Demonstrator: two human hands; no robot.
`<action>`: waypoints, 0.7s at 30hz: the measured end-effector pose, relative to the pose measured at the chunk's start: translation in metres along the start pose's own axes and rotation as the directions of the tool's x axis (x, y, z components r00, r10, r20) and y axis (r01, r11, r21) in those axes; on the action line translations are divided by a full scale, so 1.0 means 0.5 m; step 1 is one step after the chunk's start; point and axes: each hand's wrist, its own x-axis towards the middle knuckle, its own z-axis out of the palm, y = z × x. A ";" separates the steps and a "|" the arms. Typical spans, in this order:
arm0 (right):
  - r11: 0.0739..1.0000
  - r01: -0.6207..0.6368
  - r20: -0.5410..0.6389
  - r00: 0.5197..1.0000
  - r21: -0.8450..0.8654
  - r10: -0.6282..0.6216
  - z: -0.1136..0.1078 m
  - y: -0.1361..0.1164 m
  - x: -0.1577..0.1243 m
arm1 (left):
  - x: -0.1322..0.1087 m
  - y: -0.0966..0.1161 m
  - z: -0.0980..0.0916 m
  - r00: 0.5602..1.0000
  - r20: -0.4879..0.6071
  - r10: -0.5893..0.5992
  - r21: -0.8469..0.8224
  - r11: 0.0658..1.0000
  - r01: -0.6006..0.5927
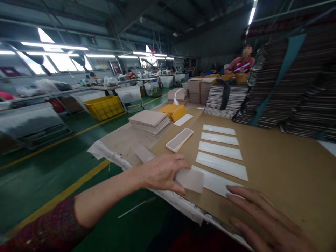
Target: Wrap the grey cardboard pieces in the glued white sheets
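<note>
My left hand [162, 171] grips a pale grey-beige rectangular strip [191, 180] near the table's front edge. One end of this strip pokes out on either side of the hand, and its right end overlaps the nearest white strip [216, 181]. My right hand [265, 213], slightly blurred, has its fingers spread at the lower right, with fingertips close to that white strip's right end; I cannot tell whether they touch. Several more white strips [222, 164] lie in a row behind it. A small pile of grey strips with white borders [180, 140] rests to their left.
A stack of beige sheets [149, 122] stands at the left of the brown table [275, 168], beside a yellow bundle [173, 111]. Tall stacks of dark sheets [288, 84] line the back right. A co-worker [240, 64] is behind them. A yellow crate [105, 106] sits on the floor.
</note>
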 end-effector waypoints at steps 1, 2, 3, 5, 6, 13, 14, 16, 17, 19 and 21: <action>0.999 0.029 0.036 0.999 -0.044 -0.027 0.004 -0.016 0.016 | 0.017 0.026 0.011 1.000 0.007 0.029 -0.052 0.998 -0.029; 0.996 0.038 0.071 0.997 -0.077 -0.033 0.010 -0.030 0.032 | 0.032 0.048 0.020 0.998 0.012 0.056 -0.113 0.992 -0.054; 0.996 0.040 0.088 0.996 -0.084 -0.032 0.017 -0.041 0.046 | 0.045 0.065 0.028 0.997 0.016 0.076 -0.175 0.982 -0.072; 0.998 0.026 0.122 0.992 -0.054 -0.019 0.025 -0.049 0.062 | 0.063 0.086 0.039 0.996 0.015 0.089 -0.269 0.960 -0.082; 1.000 0.011 0.124 0.992 -0.022 -0.008 0.024 -0.047 0.064 | 0.069 0.090 0.041 0.996 0.016 0.088 -0.294 0.952 -0.079; 0.706 -0.649 0.323 0.758 0.283 0.567 -0.045 0.045 -0.011 | 0.064 0.041 0.020 0.998 -0.005 -0.065 -0.554 0.831 0.052; 0.584 -0.739 0.403 0.673 0.335 0.620 -0.053 0.056 -0.023 | 0.064 0.034 0.020 0.992 0.022 -0.124 -0.642 0.759 0.109; 0.358 -0.827 0.534 0.555 0.433 0.638 -0.060 0.067 -0.038 | 0.068 0.026 0.028 0.978 0.094 -0.185 -0.797 0.575 0.185; 0.273 -0.838 0.568 0.526 0.472 0.633 -0.060 0.068 -0.043 | 0.072 0.025 0.033 0.975 0.117 -0.188 -0.851 0.487 0.196; 0.184 -0.836 0.593 0.505 0.517 0.628 -0.056 0.067 -0.047 | 0.082 0.028 0.046 0.975 0.120 -0.184 -0.919 0.352 0.180; 0.165 -0.840 0.603 0.494 0.516 0.627 -0.050 0.066 -0.050 | 0.090 0.034 0.057 0.969 0.115 -0.218 -0.951 0.258 0.170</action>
